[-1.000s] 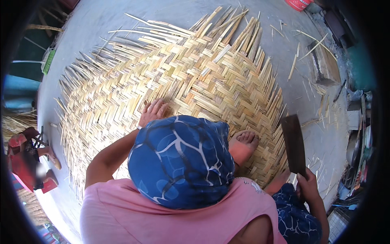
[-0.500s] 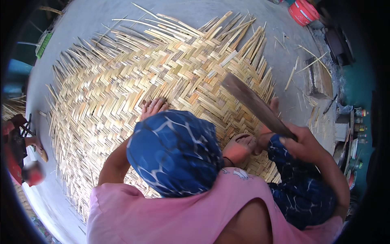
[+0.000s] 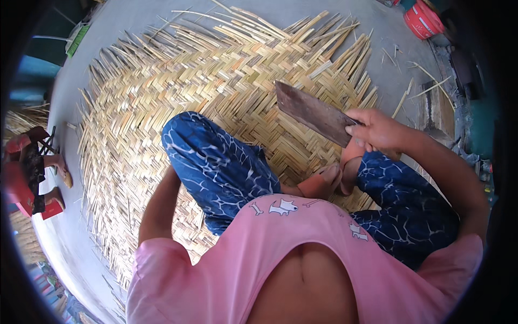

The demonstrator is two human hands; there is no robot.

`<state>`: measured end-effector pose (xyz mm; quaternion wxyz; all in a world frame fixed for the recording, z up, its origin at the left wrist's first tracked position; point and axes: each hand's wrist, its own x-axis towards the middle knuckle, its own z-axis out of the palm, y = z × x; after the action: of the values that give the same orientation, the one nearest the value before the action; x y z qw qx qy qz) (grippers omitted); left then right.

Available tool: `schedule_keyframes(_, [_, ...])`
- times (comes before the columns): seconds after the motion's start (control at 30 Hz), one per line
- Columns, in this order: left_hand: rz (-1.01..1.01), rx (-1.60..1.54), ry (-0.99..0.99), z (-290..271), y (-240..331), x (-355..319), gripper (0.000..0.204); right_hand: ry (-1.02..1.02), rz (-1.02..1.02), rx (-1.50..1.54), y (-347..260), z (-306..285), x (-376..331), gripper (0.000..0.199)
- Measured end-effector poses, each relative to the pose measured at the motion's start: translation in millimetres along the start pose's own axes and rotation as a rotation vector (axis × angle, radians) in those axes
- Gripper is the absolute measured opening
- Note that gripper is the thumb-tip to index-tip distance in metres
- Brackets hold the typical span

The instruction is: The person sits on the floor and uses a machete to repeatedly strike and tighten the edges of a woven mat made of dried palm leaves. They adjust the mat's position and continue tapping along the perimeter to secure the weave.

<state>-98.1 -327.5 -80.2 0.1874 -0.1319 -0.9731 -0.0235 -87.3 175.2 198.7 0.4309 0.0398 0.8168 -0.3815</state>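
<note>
Woven mat and tool, seen from above. The right hand is closed, its fingers gripping the near end of a dark, flat tool, which extends leftward and away from it over the mat. Whether the tool touches the weave cannot be told. The mat, pale and plaited, spreads left of and beyond the right hand, its loose ends fanning outward along the far edge. The left forearm runs forward behind the bent knee; the left hand is hidden there, so its opening and any hold cannot be told. Just below the right hand, a bare foot rests on the mat. To the right hand's far right lie loose strips and a block; farther beyond stands a red bucket. Well left of both arms, another person's foot rests on the floor.
</note>
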Motion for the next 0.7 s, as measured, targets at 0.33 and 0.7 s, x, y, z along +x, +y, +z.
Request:
schedule_keyframes(0.33, [-0.587,-1.106,-0.376,-48,-9,202,0.032,-0.022,0.053,0.931,35,81,85,0.023])
schedule_keyframes(0.7, [-0.085,-0.667,-0.854,50,136,200,0.033,0.05,-0.005,1.1,88,130,98,0.012])
